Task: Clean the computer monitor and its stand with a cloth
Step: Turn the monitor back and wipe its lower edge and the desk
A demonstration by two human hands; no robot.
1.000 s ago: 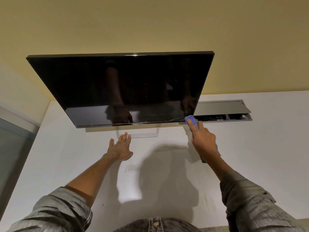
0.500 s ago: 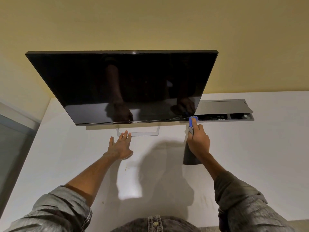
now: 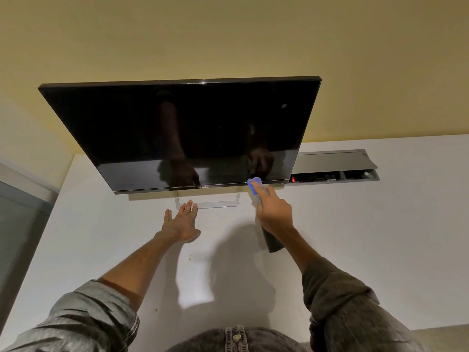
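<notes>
A black monitor (image 3: 177, 128), switched off, tilts toward me on a white desk (image 3: 380, 237). Its silver frame stand (image 3: 236, 199) shows below the bottom bezel. My right hand (image 3: 275, 212) grips a blue cloth (image 3: 254, 185) and presses its tip against the monitor's lower bezel, right of the logo. A dark end of the cloth hangs below my wrist. My left hand (image 3: 181, 222) lies flat on the desk with fingers spread, fingertips at the stand's left front corner.
A cable tray (image 3: 337, 171) with its grey lid raised is set into the desk, to the right behind the monitor. A yellow wall stands behind. The desk's left edge borders a grey panel (image 3: 17, 224).
My right hand has slid the cloth leftward along the monitor's bottom edge from near the right corner. The left hand has stayed on the desk.
</notes>
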